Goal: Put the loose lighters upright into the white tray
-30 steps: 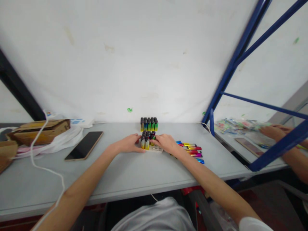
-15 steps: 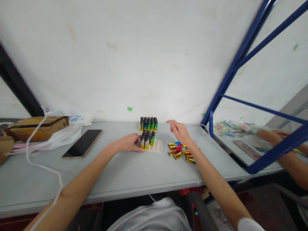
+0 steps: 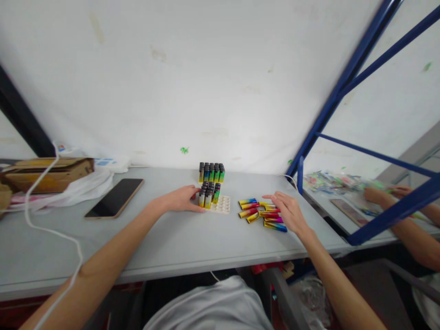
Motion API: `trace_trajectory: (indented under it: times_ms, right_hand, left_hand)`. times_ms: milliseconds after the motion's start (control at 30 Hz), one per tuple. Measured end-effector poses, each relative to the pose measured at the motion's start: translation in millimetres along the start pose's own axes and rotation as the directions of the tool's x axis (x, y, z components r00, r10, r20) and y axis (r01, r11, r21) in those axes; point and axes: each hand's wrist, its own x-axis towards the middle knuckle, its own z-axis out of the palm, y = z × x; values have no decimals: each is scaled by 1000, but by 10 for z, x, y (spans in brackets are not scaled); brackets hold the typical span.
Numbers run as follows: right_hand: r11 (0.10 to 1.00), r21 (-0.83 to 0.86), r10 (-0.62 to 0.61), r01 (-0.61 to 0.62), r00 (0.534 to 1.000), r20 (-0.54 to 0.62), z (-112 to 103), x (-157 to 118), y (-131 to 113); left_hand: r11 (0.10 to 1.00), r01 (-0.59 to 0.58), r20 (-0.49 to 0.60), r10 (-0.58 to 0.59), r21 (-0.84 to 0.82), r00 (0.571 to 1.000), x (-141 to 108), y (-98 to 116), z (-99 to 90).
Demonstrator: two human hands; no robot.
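Note:
My left hand [image 3: 184,199] rests at the left end of a white tray [image 3: 225,205] with round hollows. Its thumb lies along the front edge and its fingers curl behind, close around the nearest lighters. Several lighters [image 3: 208,197] with black tops stand upright in the tray's left part; the hollows on the right show bare. My right hand [image 3: 287,211] hovers over the right side of a loose group of shiny gold, red and blue lighters [image 3: 250,212] lying on the table. Its index finger is stretched out, and nothing shows in its fingers.
Behind the tray stands a block of upright lighters [image 3: 211,173]. A phone [image 3: 115,198], a cardboard box [image 3: 51,176], a white plastic bag [image 3: 91,192] and a white cable [image 3: 57,233] are at left. Blue metal framing [image 3: 318,123] rises at right, with another person's hands [image 3: 378,195] beyond.
My right hand has moved from above the back of the loose lighters down and right to their right side. My left hand stays at the tray. The view has shifted slightly.

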Motion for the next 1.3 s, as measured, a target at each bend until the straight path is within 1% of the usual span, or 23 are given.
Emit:
trace_trajectory:
  times_ms: [100,233,300,367,433,500,633,700,767,833,900,933,1000,1067,1133,1200,1300]
  right_hand:
    - [996,-90,22,-17,998,52,27,-140,118]
    - [957,-283,-45,67,996,81,192,-199,182]
    - [933,-344,-61,106,988,140,315,-191,203]
    - [921,-370,-30,119,971,238,440,-150,234]
    - [920,-376,14,109,951,309,546,-70,273]
    - [923,-371,31,104,940,340,627,41,309]
    - [929,-349,14,126,929,371,713,256,348]
    - [942,-314,14,118,921,390,703,330,366]
    - [959,-272,31,74,931,364,632,385,405]
    - [969,-244,41,28,962,272,493,425,468]
    - [974,-223,10,31,983,183,308,444,536]
    - [978,-202,-20,58,983,184,214,441,564]
    - [983,-146,-76,113,968,238,57,404,590]
    - [985,-95,-105,141,946,306,-23,338,580]
    - [988,-58,-116,146,926,360,-21,268,552]
    - [990,-31,-118,140,915,386,35,219,533]
    - [991,-26,-113,132,924,364,137,204,529]
  left_hand:
    - [1000,-3,-10,3,-2,1000,-2,5,-1]
    - [1000,-5,4,5,21,1000,-1,0,-2]
    - [1000,-3,8,3,28,1000,-2,-2,-3]
    - [1000,-1,4,1,18,1000,-6,1,-6]
    - [1000,5,2,-5,1,1000,-15,11,-12]
    - [1000,19,7,-18,-17,1000,-28,27,-20]
    - [998,32,8,-32,-47,999,-48,52,-29]
    - [999,30,0,-30,-45,1000,-49,57,-27]
    - [999,36,0,-36,-29,999,-46,57,-24]
    - [999,38,8,-38,-15,999,-42,55,-24]
    - [1000,23,12,-23,-20,1000,-40,49,-24]
    - [999,16,8,-16,-29,1000,-39,45,-25]
    - [999,11,-6,-12,-51,1000,-37,36,-23]
    - [998,13,-18,-15,-62,1000,-36,30,-19]
    - [998,12,-24,-14,-59,1000,-36,29,-15]
    - [999,9,-29,-10,-52,1000,-39,32,-13]
    - [999,10,-31,-12,-49,999,-47,37,-14]
